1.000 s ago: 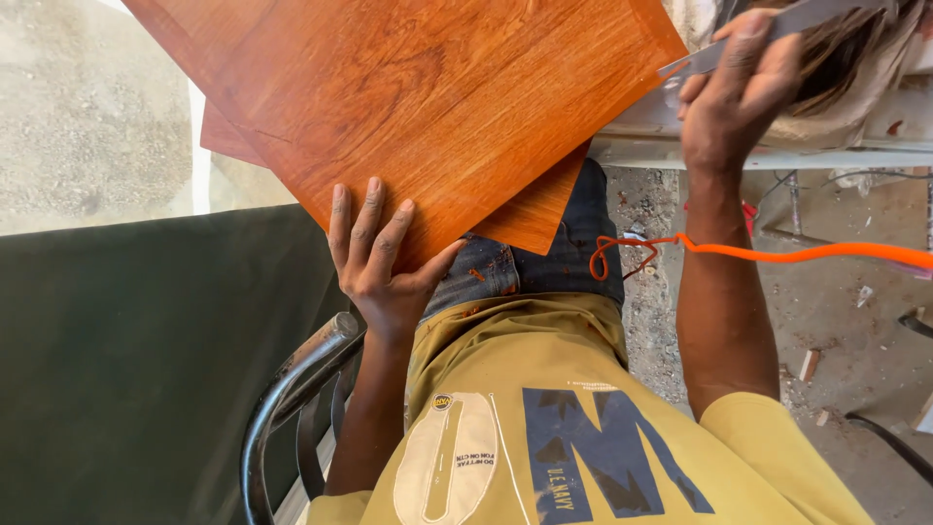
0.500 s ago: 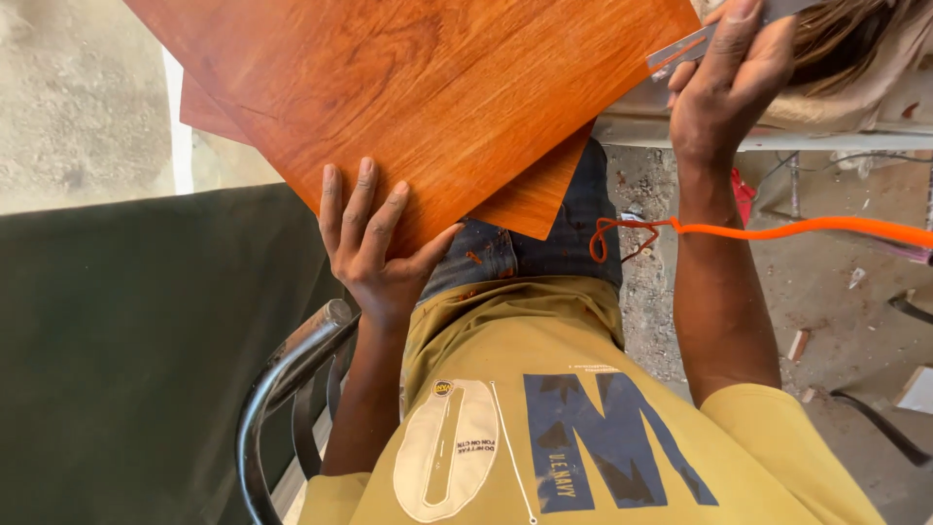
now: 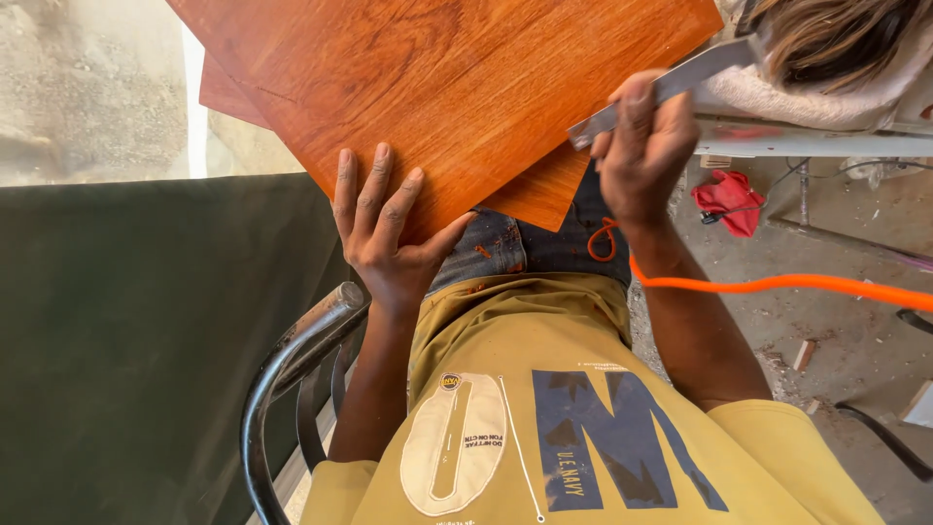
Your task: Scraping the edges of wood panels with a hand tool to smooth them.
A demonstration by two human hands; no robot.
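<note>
Starting at the far left, there's a big dark green tarp [image 3: 126, 350] filling most of that side, with pale gritty ground above it. Just right of the tarp, the curved black metal chair frame [image 3: 292, 360] loops down beside the person's arm.

Next comes the left hand [image 3: 389, 228]. It's open, fingers spread flat, pressed palm-down against the near corner of the reddish-brown wooden board [image 3: 437, 87]. The thumb hooks out to the right along the board's lower edge. That board sits across the person's lap, tilted, and takes up the whole top middle of the view. A second board of the same colour [image 3: 530, 190] peeks out from under it, at its lower right edge and again on the upper left.

Below that is the mustard yellow shirt [image 3: 544, 418] with its dark blue lettering, and a bit of dark jeans [image 3: 505, 248] showing between shirt and boards.

Moving right, the right hand [image 3: 646, 146] is closed around a flat grey metal blade [image 3: 671, 87], held right at the right edge of the top board. Can't tell exactly what tool it is. An orange cord [image 3: 777, 284] runs off to the right from near that wrist. A red rag [image 3: 727, 199] lies on the dusty floor further right, under a pale metal bench edge [image 3: 816, 141].
</note>
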